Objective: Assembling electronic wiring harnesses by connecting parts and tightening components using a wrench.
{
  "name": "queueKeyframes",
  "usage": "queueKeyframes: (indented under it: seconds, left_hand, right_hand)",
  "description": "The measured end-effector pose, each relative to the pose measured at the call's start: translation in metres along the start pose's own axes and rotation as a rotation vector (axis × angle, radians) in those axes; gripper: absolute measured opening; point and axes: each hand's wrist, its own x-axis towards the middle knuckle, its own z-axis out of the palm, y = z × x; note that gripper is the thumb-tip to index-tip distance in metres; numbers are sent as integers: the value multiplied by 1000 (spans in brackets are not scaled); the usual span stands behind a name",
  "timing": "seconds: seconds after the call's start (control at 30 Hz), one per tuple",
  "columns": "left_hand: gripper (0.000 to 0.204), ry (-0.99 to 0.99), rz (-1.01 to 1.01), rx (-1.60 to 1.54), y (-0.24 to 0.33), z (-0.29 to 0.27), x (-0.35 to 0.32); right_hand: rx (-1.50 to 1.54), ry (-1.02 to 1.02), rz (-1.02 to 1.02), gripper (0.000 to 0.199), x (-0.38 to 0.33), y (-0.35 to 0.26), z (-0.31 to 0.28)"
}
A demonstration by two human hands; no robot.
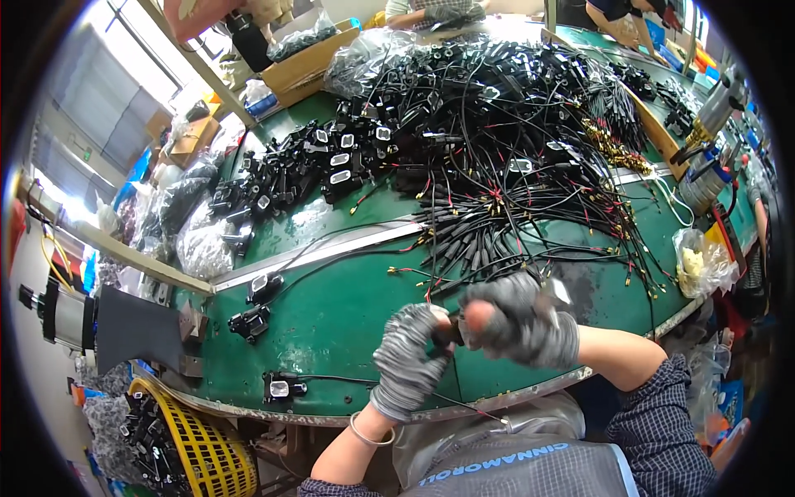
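Both hands were in grey knit gloves and met just above the near edge of the green counter (331,323). The left hand (407,358) came up from the lower edge with the forearm almost upright, a thin bangle on the wrist, and its fingers were curled closed around the left end of a small black connector (450,331). The right hand (517,321) came in from the right with the forearm lying nearly level, and its fingers were clamped on the other end of the same part, so the two hands were together on it. The connector lay with its long axis about left to right; most of it was hidden by the gloves, so I cannot tell which end pointed where. A thin black wire (464,406) ran from under the left hand toward the right, over the edge of the counter. Left of the hands the green surface was mostly bare, with only three black modules (250,321) near it. Behind the hands lay a big tangle of black cables (513,166).
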Motion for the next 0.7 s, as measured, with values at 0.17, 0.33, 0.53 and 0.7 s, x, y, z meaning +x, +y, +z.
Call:
queueKeyframes:
  seconds: [0.17,0.33,0.53,0.7]
  left_hand:
    - [38,11,542,407,1,0,-1]
    - [35,-96,-141,-155,-8,3,-13]
    - [34,-80,239,234,25,-3,4]
    - [33,-127,-192,-161,2,0,0]
  right_hand:
    - [546,-17,630,46,12,33,-28]
    - [520,224,108,45,-7,14,-3]
    - [-141,119,-143,46,0,11,-12]
    - [58,45,-78,46,-11,-2,-13]
